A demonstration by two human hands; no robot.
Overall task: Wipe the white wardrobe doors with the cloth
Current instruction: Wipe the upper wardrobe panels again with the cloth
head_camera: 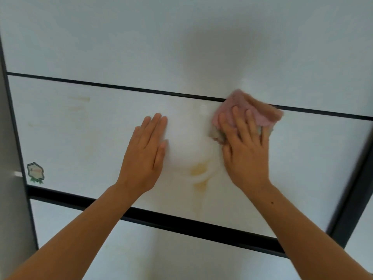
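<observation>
The white wardrobe door [84,138] fills the view, split by dark horizontal strips into panels. My right hand [245,150] presses a pink cloth [242,107] flat against the middle panel, just under the thin upper strip; the cloth's top edge overlaps that strip. My left hand [146,156] lies flat on the same panel to the left of the cloth, fingers together, holding nothing. Yellowish stains [199,172] mark the panel between and below my hands.
A thin dark strip [121,87] runs above the hands and a thick dark strip [181,223] below. A dark vertical frame [351,201] borders the right side. A small green-edged sticker [35,172] sits at the panel's lower left, beside a grey surface [10,199].
</observation>
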